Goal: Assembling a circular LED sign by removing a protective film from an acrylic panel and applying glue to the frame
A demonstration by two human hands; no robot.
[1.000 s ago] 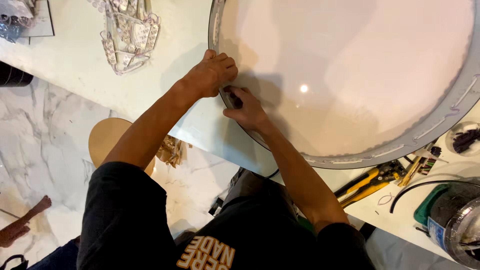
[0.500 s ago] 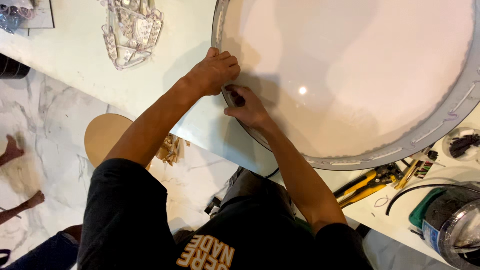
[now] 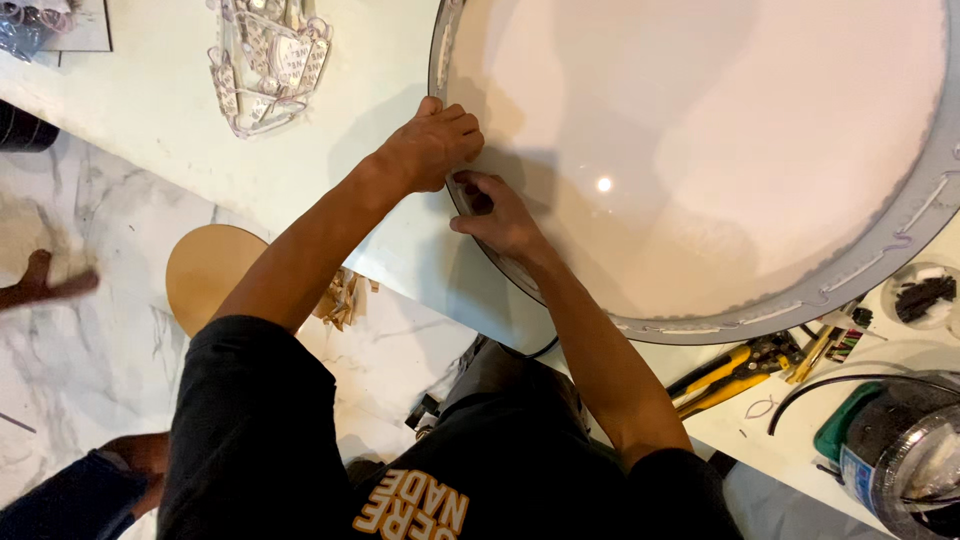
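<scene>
Foot (image 3: 45,283): another person's, blurred, on the marble floor (image 3: 80,370) at the far left.
Knee (image 3: 140,460): a bent one in dark cloth, low on the floor, left of the wearer's sleeve.
Bag (image 3: 25,25): clear plastic, crumpled, at the table's far left corner.
Table (image 3: 150,100): pale top; its near edge runs from upper left down to lower right.
Wire frame (image 3: 268,60): clear and silvery lattice piece lying flat near the table's far edge, well apart from the hands.
Stool (image 3: 210,275): round wooden seat on the floor, just off the table's near edge, partly under the left forearm.
Scraps (image 3: 343,298): small tan bits beside the stool.
Left hand (image 3: 432,148): knuckles up, fingers curled shut and pressing on the disc's left rim; what lies under them is hidden.
Right hand (image 3: 498,212): just below the left and touching it, thumb and fingers pinched on a small dark piece at the rim; the piece itself is too hidden to tell.
Disc (image 3: 720,130): big round white dome with a grey rim (image 3: 700,328), flat on the table, filling its right half; its left rim meets both hands.
Pliers (image 3: 725,375): yellow handles, at the table's near edge below the disc.
Dish (image 3: 925,295): small, clear, holding dark bits, at the right edge.
Jar (image 3: 900,450): dark, with a green lid beside it, at the near right corner.
</scene>
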